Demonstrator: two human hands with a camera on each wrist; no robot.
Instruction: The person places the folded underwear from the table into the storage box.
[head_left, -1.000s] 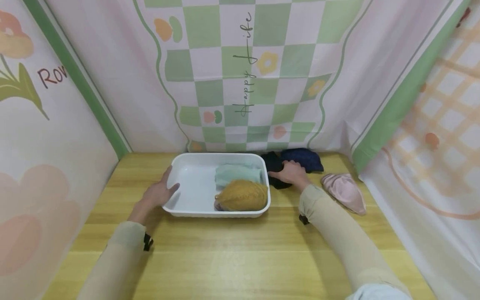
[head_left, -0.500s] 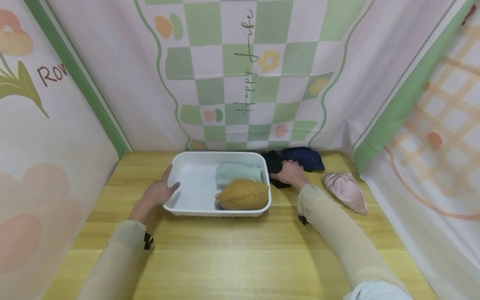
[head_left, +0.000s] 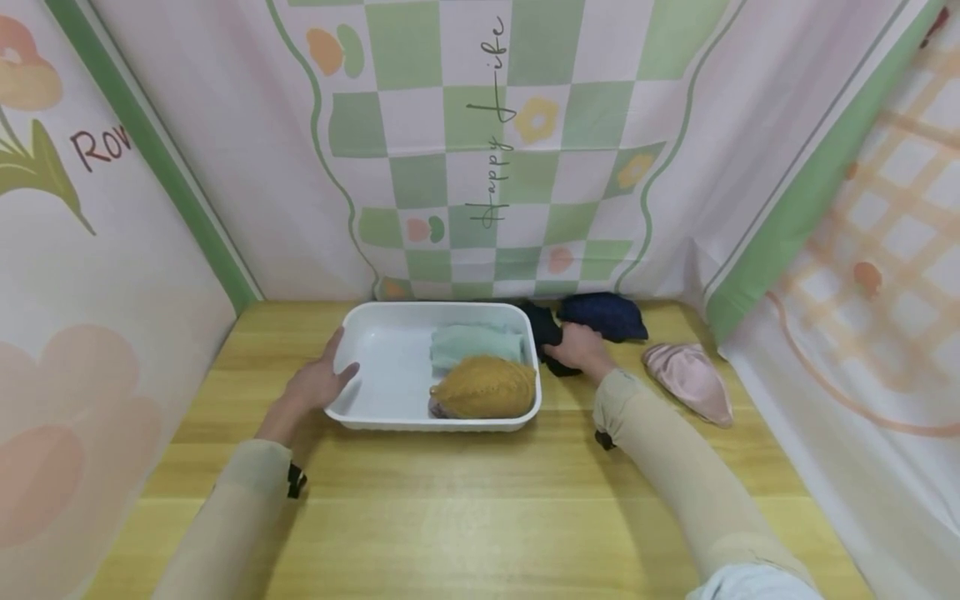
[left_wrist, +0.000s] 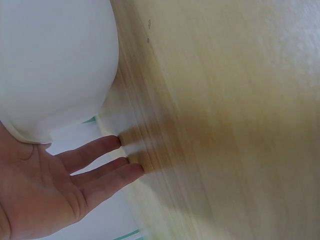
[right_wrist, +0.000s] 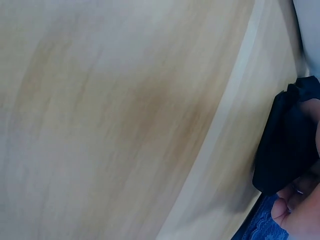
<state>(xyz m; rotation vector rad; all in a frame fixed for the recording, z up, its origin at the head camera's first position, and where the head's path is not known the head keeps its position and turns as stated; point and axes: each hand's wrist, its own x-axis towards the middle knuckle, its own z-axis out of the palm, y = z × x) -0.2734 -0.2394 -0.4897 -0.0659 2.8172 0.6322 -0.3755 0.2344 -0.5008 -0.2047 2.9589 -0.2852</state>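
My left hand [head_left: 311,385] rests against the left end of a white plastic tray [head_left: 431,426], thumb over the rim. Its fingers stretch out straight beside the tray's outer wall [left_wrist: 60,60] in the left wrist view. Just past the tray's right end, my right hand [head_left: 581,347] grips a black folded garment [head_left: 542,322]. Thumb and fingers pinch the black fabric [right_wrist: 286,145] in the right wrist view. Inside the tray's right half lie a mint-green folded garment [head_left: 472,346] and, in front of it, a mustard-yellow folded bra [head_left: 487,388].
A navy lace garment [head_left: 603,316] lies behind my right hand by the back curtain [head_left: 465,167]. To the right of that hand is a pink cup-shaped folded bra [head_left: 690,382]. Everything stands on a wooden table [head_left: 450,517] with curtains on three sides.
My right hand's thumb and fingers have drawn together on the black garment, bunching it slightly. The left hand and the tray hold their places.
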